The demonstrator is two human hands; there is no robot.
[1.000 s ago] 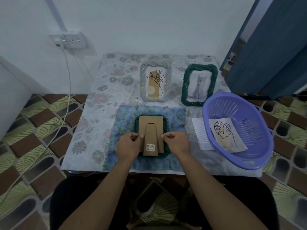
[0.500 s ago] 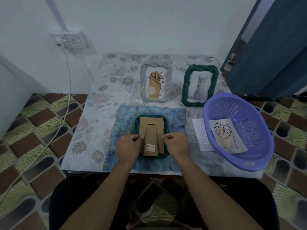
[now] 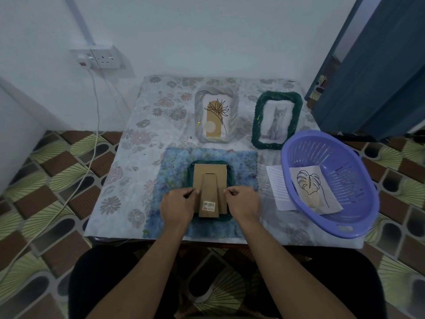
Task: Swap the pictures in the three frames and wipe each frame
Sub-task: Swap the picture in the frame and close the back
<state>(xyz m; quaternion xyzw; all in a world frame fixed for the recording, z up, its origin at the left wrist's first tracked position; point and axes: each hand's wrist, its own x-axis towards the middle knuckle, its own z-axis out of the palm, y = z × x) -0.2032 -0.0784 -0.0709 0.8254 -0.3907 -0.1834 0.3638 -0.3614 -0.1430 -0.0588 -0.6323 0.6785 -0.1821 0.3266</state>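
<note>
A floral surface (image 3: 128, 180) is set against a white wall (image 3: 207, 31), beside a blue door (image 3: 379, 77). Three frames are counted: one grey frame (image 3: 197, 116), one cat frame (image 3: 256, 120), and one face-down frame (image 3: 210, 173) on a blue cloth (image 3: 177, 162), its back pinched by curled fingers (image 3: 189, 194) of the left hand (image 3: 176, 206) and right hand (image 3: 245, 203). One leaf picture (image 3: 308, 185) is held in one purple basket (image 3: 358, 180)

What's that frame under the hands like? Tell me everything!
The frame lies face down on a fuzzy blue cloth near the front edge of the table. Its rim looks like twisted dark green rope; its back is brown cardboard with a stand folded flat and a barcode sticker. The left hand and right hand pinch at the back's two sides.
</note>
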